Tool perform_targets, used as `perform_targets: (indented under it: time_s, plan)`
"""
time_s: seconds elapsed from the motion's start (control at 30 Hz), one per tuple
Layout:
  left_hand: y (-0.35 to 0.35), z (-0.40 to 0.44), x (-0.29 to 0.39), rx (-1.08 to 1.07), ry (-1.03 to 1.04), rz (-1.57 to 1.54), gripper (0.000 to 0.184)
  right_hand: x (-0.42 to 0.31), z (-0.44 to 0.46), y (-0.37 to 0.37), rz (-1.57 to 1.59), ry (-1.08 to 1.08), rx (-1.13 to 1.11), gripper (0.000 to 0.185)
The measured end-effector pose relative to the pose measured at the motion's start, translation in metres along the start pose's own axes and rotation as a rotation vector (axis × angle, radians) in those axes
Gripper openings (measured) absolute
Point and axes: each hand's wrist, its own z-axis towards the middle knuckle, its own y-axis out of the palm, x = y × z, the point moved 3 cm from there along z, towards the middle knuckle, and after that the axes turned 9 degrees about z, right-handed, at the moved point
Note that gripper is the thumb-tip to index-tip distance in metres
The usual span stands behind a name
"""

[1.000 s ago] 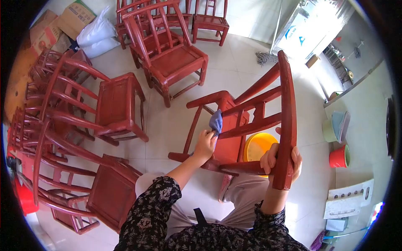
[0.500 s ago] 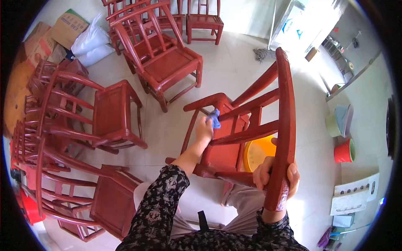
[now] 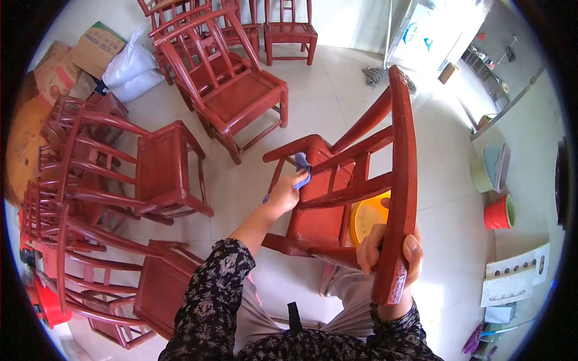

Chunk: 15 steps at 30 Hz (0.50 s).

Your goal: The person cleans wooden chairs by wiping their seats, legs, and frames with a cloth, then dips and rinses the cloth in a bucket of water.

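Observation:
A red wooden chair (image 3: 319, 222) stands close in front of me, leaning back toward me, with its thick top rail (image 3: 404, 162) nearest the camera. My left hand (image 3: 284, 194) is closed on a blue cloth (image 3: 302, 163), pressed to the seat area near the foot of the back slats. Part of the cloth hangs out below the fingers. Around the near end of the top rail wraps my right hand (image 3: 391, 256), thumb on one side and fingers on the other. Behind the slats, a yellow basin (image 3: 367, 219) is partly hidden.
More red chairs stand to the left (image 3: 162, 165) and ahead (image 3: 241, 96). Cardboard boxes (image 3: 99, 48) and a white bag (image 3: 132, 69) sit in the far left corner. A mop head (image 3: 376, 76) rests near the doorway. Along the right wall is a red bucket (image 3: 500, 212).
My left hand and the cloth have slid slightly left and back toward me. The chair's top rail appears a little farther left, with my right hand still around it; the view has also shifted.

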Motion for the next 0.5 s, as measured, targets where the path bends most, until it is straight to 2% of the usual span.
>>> perform_targets:
  time_s: [0.03,0.07,0.1,0.17,0.2,0.27,0.3,0.37,0.4,0.47,0.5]
  plan:
    - [-0.008,-0.005,0.011,-0.019,0.055,0.031,0.049,-0.001,0.000,0.001,-0.012,0.023,0.002,0.064]
    - [-0.014,-0.012,0.017,-0.146,-0.034,0.065,0.039,-0.002,0.001,0.002,-0.025,0.048,0.002,0.066]
    - [-0.013,-0.014,0.013,-0.143,-0.035,0.068,0.039,-0.004,0.004,0.004,-0.023,0.047,-0.003,0.066]
    - [-0.008,-0.016,-0.001,-0.198,-0.141,-0.139,0.029,-0.002,0.011,0.007,0.028,0.201,-0.022,0.070]
    - [-0.010,-0.013,0.004,-0.196,-0.141,-0.134,0.029,-0.002,0.013,0.012,0.031,0.200,-0.025,0.070]
    - [-0.014,0.001,0.014,0.008,-0.152,-0.008,0.020,-0.001,0.017,0.020,-0.046,0.218,0.002,0.074]
    - [-0.012,0.011,0.011,0.010,-0.153,-0.007,0.020,0.000,0.019,0.020,-0.046,0.219,0.000,0.074]
    - [-0.014,0.029,-0.011,0.372,-0.223,0.005,0.016,0.003,0.020,0.020,0.011,0.203,-0.029,0.076]
    - [-0.009,0.037,-0.025,0.368,-0.229,0.007,0.016,0.005,0.020,0.018,0.014,0.210,-0.026,0.076]
    - [-0.006,0.044,-0.051,0.614,-0.398,-0.306,0.021,0.005,0.020,0.015,0.101,0.173,-0.045,0.076]
    - [0.002,0.040,-0.051,0.610,-0.406,-0.308,0.021,0.005,0.020,0.013,0.100,0.179,-0.040,0.076]
